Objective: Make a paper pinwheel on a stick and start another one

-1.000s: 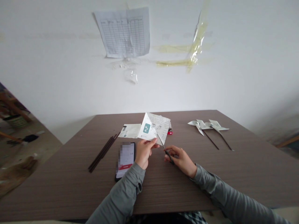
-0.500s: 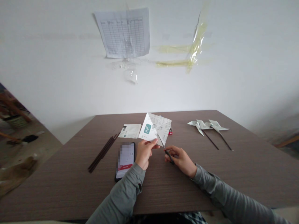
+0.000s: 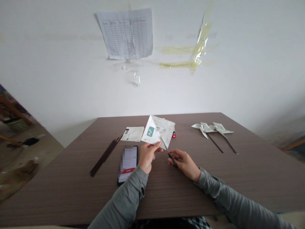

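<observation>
My left hand (image 3: 148, 155) pinches the lower edge of a square printed paper (image 3: 150, 131), which bears a green label and lines of text. The paper is held up off the table, tilted toward me. In my right hand (image 3: 184, 161) is a pair of scissors (image 3: 172, 158) with dark handles; my fingers close round them. Their blades point up and left and lie against the paper, at its lower right side. Whether the blades are fully closed is too small to tell. Part of a small red object (image 3: 173, 135) shows behind the paper.
Two paper pinwheels (image 3: 205, 128) on dark sticks lie at the right of the brown table (image 3: 190, 197). To the left are several dark sticks (image 3: 105, 157), a phone (image 3: 128, 163) and more paper squares (image 3: 132, 134). A white wall with a taped sheet (image 3: 128, 33) stands behind.
</observation>
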{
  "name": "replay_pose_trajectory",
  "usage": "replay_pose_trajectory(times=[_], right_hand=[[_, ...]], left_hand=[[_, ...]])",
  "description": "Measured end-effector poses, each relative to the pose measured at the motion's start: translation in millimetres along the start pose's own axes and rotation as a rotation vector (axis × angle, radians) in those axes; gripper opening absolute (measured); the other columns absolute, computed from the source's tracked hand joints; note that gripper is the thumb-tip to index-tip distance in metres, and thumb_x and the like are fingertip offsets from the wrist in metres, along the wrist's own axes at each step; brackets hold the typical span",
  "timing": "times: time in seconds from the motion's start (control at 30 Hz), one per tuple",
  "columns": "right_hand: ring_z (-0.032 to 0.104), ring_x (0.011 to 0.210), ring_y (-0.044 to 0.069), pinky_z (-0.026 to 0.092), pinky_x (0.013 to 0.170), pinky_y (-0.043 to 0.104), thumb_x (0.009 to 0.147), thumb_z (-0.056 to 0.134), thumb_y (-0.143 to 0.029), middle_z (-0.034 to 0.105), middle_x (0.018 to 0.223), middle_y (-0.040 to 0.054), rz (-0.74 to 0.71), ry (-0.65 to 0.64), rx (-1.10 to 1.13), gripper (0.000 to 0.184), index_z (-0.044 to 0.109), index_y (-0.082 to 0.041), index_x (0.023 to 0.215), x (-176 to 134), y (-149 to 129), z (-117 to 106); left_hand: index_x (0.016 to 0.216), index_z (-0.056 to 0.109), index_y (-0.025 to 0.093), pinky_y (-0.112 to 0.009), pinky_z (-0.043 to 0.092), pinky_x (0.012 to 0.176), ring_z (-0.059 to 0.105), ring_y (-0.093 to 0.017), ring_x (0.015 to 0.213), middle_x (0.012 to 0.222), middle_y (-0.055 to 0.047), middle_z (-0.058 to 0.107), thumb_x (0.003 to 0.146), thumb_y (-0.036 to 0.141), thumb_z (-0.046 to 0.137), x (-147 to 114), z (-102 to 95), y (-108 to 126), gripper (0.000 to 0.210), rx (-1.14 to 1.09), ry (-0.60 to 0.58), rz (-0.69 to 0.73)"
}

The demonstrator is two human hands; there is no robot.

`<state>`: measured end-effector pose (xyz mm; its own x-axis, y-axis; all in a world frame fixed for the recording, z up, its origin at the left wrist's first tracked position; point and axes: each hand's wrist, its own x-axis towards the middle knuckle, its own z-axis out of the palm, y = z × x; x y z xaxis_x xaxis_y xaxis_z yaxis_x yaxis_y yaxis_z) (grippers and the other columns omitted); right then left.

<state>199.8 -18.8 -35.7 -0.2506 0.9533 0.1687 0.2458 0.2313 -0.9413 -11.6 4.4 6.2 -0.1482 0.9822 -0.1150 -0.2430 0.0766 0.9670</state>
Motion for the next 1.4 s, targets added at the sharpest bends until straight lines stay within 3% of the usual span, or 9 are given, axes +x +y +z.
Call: replay_pose_trajectory(times=[0.3,1.03,1.4], right_hand=[[0.086,0.078,0.038,0.073,0.086,0.054,0.092,0.092,-0.072,0.086,0.078,0.008,0.028,-0.002,-0.016,0.045,0.083,-0.033,0.112,-2,-7,-1],[0.085,0.074,0.035,0.069,0.077,0.048,0.092,0.096,-0.075,0.087,0.075,0.0058,-0.01,0.034,0.043,0.047,0.085,-0.031,0.108,-1,-1,1],[0.08,0.072,0.03,0.067,0.077,0.045,0.095,0.092,-0.068,0.086,0.077,0.0034,-0.013,0.011,0.048,0.043,0.083,-0.03,0.113,-1,4,2]], left_hand=[[0.083,0.083,0.017,-0.02,0.029,0.046,0.089,-0.023,0.068,0.084,-0.008,0.09,0.075,0.032,0.114,0,-1.4,-1,0.035,-0.005,-0.016,-0.003],[0.08,0.079,0.019,-0.019,0.028,0.045,0.088,-0.022,0.068,0.081,-0.007,0.088,0.075,0.032,0.111,-1,0.1,-2,0.035,0.011,-0.039,-0.012],[0.082,0.083,0.018,-0.02,0.027,0.046,0.088,-0.021,0.07,0.082,-0.007,0.089,0.08,0.025,0.106,-1,0.2,-2,0.024,0.009,-0.042,-0.027]])
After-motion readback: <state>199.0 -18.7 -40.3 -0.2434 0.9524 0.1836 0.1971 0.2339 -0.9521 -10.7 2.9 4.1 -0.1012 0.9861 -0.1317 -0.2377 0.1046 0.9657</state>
